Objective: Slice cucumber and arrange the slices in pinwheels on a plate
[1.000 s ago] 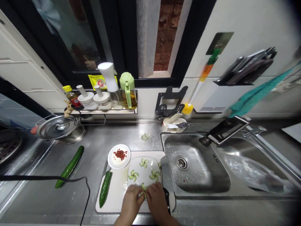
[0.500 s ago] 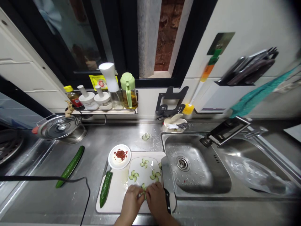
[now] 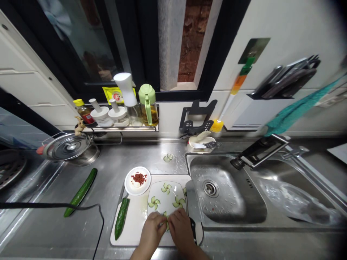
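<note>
My left hand and my right hand meet at the near edge of a white plate, fingers pinched together on small cucumber slices. Three pinwheel groups of cucumber slices lie on the plate. The plate rests on a white cutting board. A cut cucumber piece lies on the board's left side. A black-handled knife lies just right of my right hand. A small white dish with red berries sits at the board's far left corner.
A whole cucumber and a black cable lie on the steel counter to the left. A pot lid and a condiment rack stand behind. The sink is to the right, with loose slices near it.
Both hands stay pinched together over the plate's near edge, with only slight finger shifts. Nothing else has moved.
</note>
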Tool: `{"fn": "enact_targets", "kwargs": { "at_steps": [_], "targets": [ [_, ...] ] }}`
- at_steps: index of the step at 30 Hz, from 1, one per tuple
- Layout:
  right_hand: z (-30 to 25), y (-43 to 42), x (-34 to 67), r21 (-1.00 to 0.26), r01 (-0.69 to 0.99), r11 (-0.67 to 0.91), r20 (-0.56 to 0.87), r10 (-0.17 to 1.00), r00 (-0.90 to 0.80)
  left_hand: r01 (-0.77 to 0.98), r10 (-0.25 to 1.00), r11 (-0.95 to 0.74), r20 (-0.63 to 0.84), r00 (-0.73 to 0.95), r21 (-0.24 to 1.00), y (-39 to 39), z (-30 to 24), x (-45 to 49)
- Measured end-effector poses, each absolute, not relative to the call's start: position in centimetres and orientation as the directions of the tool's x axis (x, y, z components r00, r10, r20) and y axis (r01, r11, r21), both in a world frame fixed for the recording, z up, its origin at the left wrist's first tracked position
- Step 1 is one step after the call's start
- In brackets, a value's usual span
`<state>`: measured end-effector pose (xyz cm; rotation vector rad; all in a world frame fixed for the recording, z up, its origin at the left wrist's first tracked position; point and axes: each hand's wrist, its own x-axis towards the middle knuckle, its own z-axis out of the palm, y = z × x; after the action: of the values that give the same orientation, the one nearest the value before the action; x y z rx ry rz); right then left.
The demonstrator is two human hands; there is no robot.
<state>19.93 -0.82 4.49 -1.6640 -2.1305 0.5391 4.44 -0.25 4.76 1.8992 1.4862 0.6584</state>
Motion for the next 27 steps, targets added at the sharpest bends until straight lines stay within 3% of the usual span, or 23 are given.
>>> {"fn": "enact_targets", "kwargs": {
  "at_steps": [11,27],
  "targets": [
    [4.32,-0.77,20.36,-0.534,0.816,0.222,0.062,0.973,-0.224,0.691,0.978,-0.197,0.090,0.189,0.696,-0.37,5.20,5.03],
    [4.49,-1.31,20.29,-0.568,0.793,0.223,0.046,0.970,-0.240,0.684,0.981,-0.160,0.037,0.190,0.711,-0.36,5.16,5.00]
  ]
}}
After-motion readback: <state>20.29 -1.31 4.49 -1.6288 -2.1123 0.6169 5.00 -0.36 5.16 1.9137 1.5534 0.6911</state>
